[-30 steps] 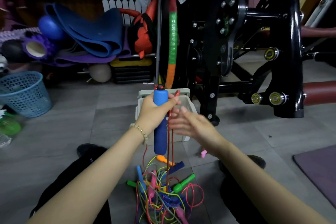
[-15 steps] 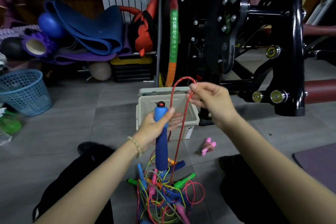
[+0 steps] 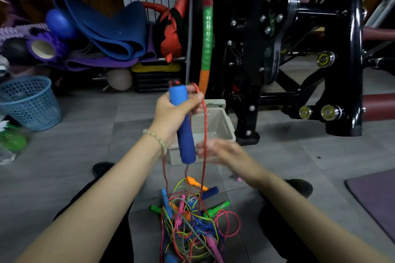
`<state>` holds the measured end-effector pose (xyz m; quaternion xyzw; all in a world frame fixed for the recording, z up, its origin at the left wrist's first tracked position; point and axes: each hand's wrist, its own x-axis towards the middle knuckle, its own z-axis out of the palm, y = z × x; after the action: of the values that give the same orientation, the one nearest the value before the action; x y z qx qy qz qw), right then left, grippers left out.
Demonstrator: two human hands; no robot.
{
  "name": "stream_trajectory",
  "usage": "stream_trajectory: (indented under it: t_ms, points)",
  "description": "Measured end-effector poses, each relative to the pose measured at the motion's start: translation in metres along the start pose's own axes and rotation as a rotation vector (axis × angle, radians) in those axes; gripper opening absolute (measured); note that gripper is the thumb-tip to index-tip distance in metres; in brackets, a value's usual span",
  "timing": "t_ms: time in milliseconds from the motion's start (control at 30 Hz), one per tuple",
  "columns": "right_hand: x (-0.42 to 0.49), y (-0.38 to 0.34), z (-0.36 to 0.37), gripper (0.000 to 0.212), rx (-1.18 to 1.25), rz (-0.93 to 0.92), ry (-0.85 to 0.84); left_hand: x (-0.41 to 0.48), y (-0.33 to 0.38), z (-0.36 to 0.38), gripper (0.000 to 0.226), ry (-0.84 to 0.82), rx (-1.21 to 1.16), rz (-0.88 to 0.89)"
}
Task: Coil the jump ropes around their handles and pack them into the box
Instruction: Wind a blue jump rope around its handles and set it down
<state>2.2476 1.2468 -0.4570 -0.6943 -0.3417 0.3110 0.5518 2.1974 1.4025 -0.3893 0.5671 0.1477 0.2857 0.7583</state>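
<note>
Blue foam handle [image 3: 186, 141]: one soft-looking cylinder, held upright and gripped near its top.
Left hand [image 3: 173, 111]: fingers are curled round the handle, with one beaded bracelet [image 3: 158, 139] on the wrist.
Red cord [image 3: 205, 134]: one thin strand, looped over the handle's top and hanging down to the floor.
Right hand [image 3: 222, 153]: blurred, with fingers stretched out at the hanging cord; contact cannot be told.
Box [image 3: 220, 126]: one beige plastic box, rectangular and open-topped, on the floor just behind the hands.
Rope pile [image 3: 192, 226]: one tangle between the legs, made of thin red, pink, yellow and blue cords; two green handles and one navy handle show among others.
Around: grey floor tiles [image 3: 85, 134]; one blue mesh basket [image 3: 27, 102] on the left; one black steel gym machine [image 3: 342, 49] on the right.
</note>
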Motion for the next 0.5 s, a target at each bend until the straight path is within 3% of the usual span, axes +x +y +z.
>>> stream_trajectory:
  t_ms: [67,133,233,300,400,500]
  points:
    - [-0.011,0.025,0.005,0.016,-0.255,-0.048,-0.081,0.010,0.014,-0.001,0.014,0.059,-0.075,0.050]
    - [-0.011,0.031,0.006,0.018,-0.358,-0.074,-0.035,0.017,0.021,-0.004,0.012,0.080,-0.098,0.091]
    - [-0.001,0.004,-0.001,0.016,-0.148,-0.126,0.211,0.013,0.010,-0.008,0.003,0.014,-0.071,0.012]
    - [0.009,-0.027,-0.013,0.014,0.022,-0.187,0.343,-0.002,-0.017,-0.011,0.012,-0.136,0.172,-0.110]
    - [0.022,-0.063,-0.026,0.012,0.046,-0.251,0.390,-0.024,-0.051,-0.013,0.021,-0.324,0.411,-0.177]
    - [0.030,-0.071,-0.025,0.014,0.059,-0.240,0.422,-0.025,-0.051,-0.010,0.018,-0.247,0.342,-0.129]
